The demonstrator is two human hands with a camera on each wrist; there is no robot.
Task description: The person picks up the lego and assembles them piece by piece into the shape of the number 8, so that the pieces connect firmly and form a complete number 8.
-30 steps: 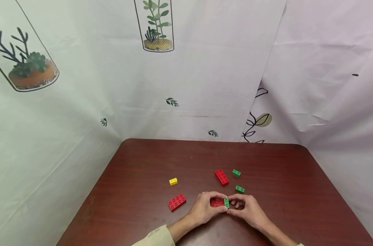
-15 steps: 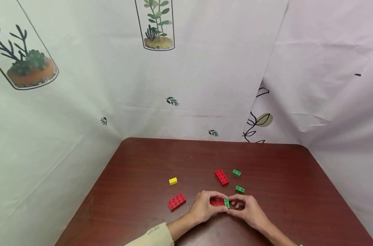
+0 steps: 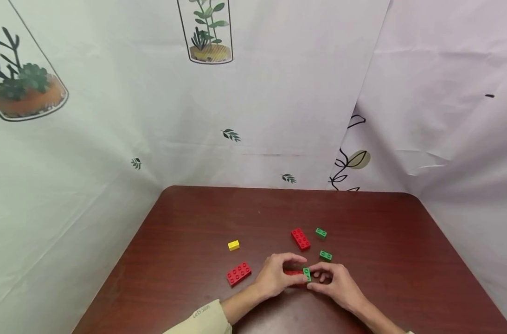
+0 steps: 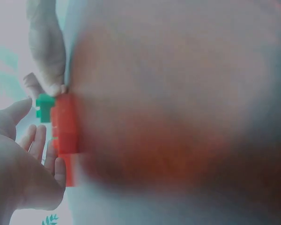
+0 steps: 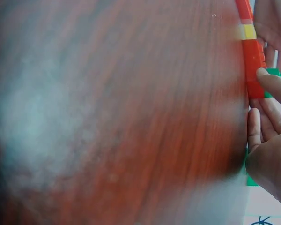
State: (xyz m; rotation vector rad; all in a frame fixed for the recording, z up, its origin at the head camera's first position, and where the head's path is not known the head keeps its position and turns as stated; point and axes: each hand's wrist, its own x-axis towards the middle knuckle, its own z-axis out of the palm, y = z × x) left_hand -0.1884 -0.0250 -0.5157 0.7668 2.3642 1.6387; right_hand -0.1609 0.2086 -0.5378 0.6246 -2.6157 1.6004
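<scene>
Head view alone shows spare bricks; wrist views show both hands pinching the red-green brick.

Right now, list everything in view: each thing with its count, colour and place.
table: one, dark red-brown wood grain, fills the lower middle of the head view.
backdrop cloth: pale sheets printed with potted plants and leaves, behind and beside the table.
yellow brick: one, small, left of centre on the table.
loose red bricks: two, one near the left hand, one further back.
loose green bricks: two, small, one beside the far red brick, one just beyond the right hand.
held red brick: one, under the left hand's grip.
held green brick: one, small, between both hands, on the held red brick.
left hand: grips the held red brick; beige sleeve.
right hand: pinches the held green brick.
</scene>
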